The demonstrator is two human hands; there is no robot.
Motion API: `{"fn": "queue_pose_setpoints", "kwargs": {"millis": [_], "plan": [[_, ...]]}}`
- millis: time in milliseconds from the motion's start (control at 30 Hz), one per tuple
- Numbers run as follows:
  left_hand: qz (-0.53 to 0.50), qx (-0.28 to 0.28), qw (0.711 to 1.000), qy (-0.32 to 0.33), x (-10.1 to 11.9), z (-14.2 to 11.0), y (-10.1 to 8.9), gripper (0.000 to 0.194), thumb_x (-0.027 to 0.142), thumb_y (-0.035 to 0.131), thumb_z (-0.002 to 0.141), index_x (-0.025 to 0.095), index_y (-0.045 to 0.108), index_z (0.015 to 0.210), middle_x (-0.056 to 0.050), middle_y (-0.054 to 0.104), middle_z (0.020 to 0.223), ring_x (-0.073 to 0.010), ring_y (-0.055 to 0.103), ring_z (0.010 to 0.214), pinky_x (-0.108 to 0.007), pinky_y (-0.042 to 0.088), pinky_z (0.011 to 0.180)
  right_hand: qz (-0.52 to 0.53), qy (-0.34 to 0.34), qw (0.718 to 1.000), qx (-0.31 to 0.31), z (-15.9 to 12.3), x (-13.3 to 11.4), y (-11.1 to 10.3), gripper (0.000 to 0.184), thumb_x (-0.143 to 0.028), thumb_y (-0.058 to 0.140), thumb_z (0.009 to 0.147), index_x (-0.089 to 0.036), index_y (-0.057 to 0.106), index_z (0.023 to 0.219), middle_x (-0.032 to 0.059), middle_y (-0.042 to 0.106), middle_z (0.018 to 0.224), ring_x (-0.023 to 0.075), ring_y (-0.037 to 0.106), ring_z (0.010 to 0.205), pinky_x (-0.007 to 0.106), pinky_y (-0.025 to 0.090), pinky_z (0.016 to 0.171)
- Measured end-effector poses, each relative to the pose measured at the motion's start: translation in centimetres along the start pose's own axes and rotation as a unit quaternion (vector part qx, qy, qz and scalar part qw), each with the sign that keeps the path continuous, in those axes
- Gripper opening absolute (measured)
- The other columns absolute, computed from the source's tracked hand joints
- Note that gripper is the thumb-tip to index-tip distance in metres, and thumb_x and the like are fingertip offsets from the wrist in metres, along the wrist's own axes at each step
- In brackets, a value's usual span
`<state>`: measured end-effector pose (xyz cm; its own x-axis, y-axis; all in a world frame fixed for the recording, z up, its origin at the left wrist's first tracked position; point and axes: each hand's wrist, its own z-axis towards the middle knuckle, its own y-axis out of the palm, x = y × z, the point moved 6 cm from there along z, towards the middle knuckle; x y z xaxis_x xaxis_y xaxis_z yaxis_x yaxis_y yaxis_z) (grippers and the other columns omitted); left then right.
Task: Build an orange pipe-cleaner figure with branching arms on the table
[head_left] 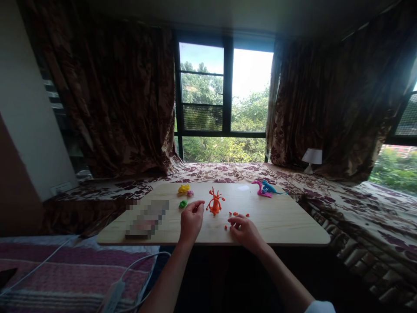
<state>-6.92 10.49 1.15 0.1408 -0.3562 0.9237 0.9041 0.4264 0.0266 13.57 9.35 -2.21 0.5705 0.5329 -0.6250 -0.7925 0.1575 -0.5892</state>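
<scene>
White sleeve [321,307] nearest, at right arm. Orange figure [215,205] stands on table [283,226], just past hands. Left hand [191,219] beside it, wrist raised, thumb and pointer tips close; can't tell if pinching. Right hand [244,232] low near tiny orange bits [235,213], fingers bent; can't tell if holding one. Bits look to need gentle fingertips. Green lump [183,204] farther left.

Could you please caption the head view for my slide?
Two bare hands flank an orange figure, with small orange pieces nearby on a pale tabletop.
</scene>
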Motion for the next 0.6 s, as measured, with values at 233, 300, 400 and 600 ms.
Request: {"fn": "queue_pose_setpoints", "kwargs": {"millis": [233, 300, 400, 600], "plan": [[-0.084, -0.033, 0.992, -0.091, -2.4, -2.4, 1.3, 0.026, 0.03, 0.067, 0.06, 0.015, 0.068, 0.08, -0.003, 0.065, 0.07, -0.0103, 0.055, 0.057, -0.021, 0.045, 0.056, -0.055, 0.004, 0.998, -0.01, 0.7, -0.7, 0.5, 0.016, -0.026, 0.057, 0.073, -0.026, 0.069, 0.083, -0.0007, 0.061, 0.074, 0.012, 0.055, 0.064, 0.022, 0.041, 0.063], [-0.118, -0.044, 0.983, -0.132, -2.8, -2.6, 1.9, 0.029, 0.03, 0.068, 0.058, 0.014, 0.067, 0.082, -0.003, 0.064, 0.069, -0.0095, 0.054, 0.054, -0.022, 0.045, 0.053, -0.073, 0.01, 0.997, -0.005, 0.9, -0.9, 0.8, 0.013, -0.024, 0.057, 0.072, -0.026, 0.069, 0.076, -0.001, 0.061, 0.073, 0.0119, 0.055, 0.065, 0.022, 0.04, 0.062], [-0.147, -0.059, 0.972, -0.174, -3.2, -2.6, 2.9, 0.031, 0.031, 0.069, 0.057, 0.012, 0.065, 0.082, -0.003, 0.062, 0.068, -0.0093, 0.054, 0.053, -0.023, 0.045, 0.05, -0.069, 0.008, 0.998, 0.009, 1.0, -1.1, 0.9, 0.012, -0.022, 0.056, 0.072, -0.025, 0.068, 0.072, -0.0005, 0.062, 0.073, 0.0121, 0.055, 0.065, 0.022, 0.039, 0.063], [-0.168, -0.089, 0.961, -0.199, -3.2, -2.6, 4.7, 0.036, 0.041, 0.069, 0.058, 0.011, 0.064, 0.076, -0.004, 0.059, 0.067, -0.009, 0.053, 0.052, -0.023, 0.045, 0.049, 0.145, 0.054, 0.988, 0.031, 2.0, -0.5, 0.2, 0.021, -0.031, 0.05, 0.076, -0.018, 0.067, 0.082, 0.0031, 0.066, 0.072, 0.0142, 0.058, 0.065, 0.025, 0.044, 0.061]]}}
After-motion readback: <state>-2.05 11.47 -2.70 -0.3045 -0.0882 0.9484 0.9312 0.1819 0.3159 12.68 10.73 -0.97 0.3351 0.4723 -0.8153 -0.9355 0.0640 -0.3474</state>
